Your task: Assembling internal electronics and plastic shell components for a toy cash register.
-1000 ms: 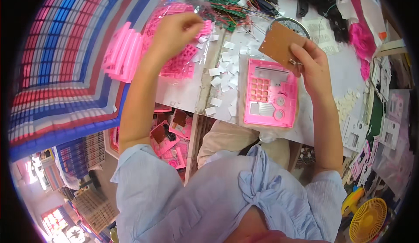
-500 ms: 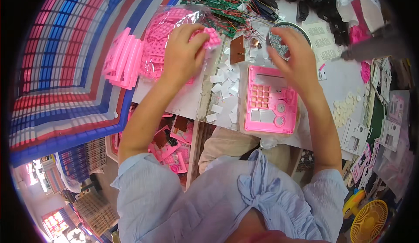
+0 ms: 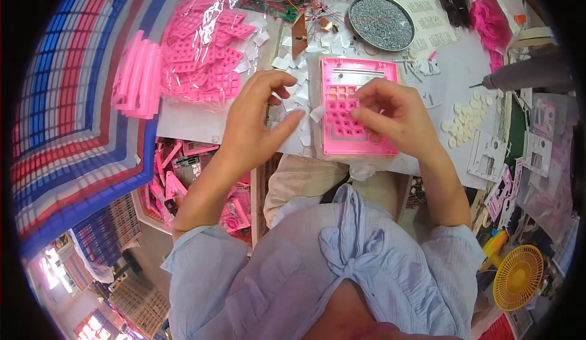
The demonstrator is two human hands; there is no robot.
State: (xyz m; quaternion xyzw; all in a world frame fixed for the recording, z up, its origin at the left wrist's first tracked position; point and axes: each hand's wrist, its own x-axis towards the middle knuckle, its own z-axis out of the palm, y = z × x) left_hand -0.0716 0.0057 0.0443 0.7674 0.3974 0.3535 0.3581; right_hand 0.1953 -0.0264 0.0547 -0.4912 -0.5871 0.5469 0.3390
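Right fingers (image 3: 370, 122): I've got them pinched on the 3 o'clock edge of a pink button grid (image 3: 343, 118), over the middle of the pink housing (image 3: 360, 148); can't tell if it's seated. Left fingers (image 3: 285, 128): parted, half curled, nothing I can see in them, at the housing's 9 o'clock. From the housing: white tabs (image 3: 301, 94) between 9 and 11, brown board (image 3: 299, 35) at 11, dish of metal bits (image 3: 381, 24) just past 12, cream discs (image 3: 467, 120) on the bench (image 3: 448, 86) at 3.
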